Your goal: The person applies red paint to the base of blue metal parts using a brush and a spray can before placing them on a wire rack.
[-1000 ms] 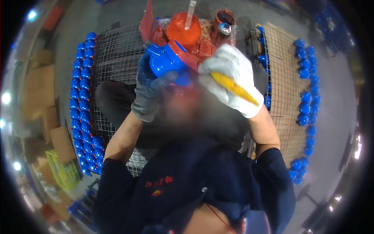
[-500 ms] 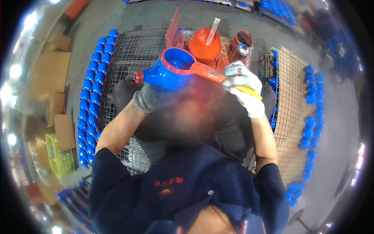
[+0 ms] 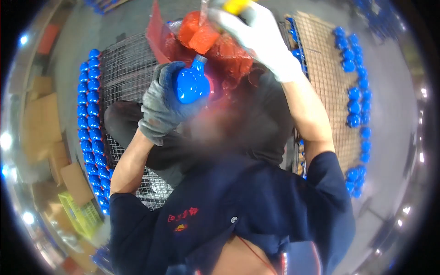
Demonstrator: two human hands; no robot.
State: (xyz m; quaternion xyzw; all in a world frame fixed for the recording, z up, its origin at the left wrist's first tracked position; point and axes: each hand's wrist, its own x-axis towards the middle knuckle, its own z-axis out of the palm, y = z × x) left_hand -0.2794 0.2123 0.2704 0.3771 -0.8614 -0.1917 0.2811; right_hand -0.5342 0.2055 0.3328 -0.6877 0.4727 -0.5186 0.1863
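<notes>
My left hand (image 3: 160, 101), in a grey glove, is closed around a glossy blue hollow fitting (image 3: 190, 87). The fitting's narrow neck points up and away from me, and its wide opening is turned to the right, mostly out of sight. In a white glove, my right hand (image 3: 261, 36) grips a paintbrush (image 3: 204, 39) with a yellow handle; its fingers are blurred. The bristle end, coated in orange-red paint, is at the paint pot (image 3: 187, 30). A pale flat strip (image 3: 203, 11) stands up by the pot.
Rows of blue fittings (image 3: 88, 123) line the wire mesh rack (image 3: 121, 68) on my left. Another mesh rack (image 3: 316, 68) lies to the right, with more blue fittings (image 3: 354, 107) beyond it. Cardboard boxes (image 3: 43, 119) and a yellow-green crate (image 3: 80, 215) stand far left.
My right hand has taken the brush off the fitting's rim and up to the paint pot. My left hand has turned the fitting, swinging its neck from leftward to away from me. The view has shifted.
</notes>
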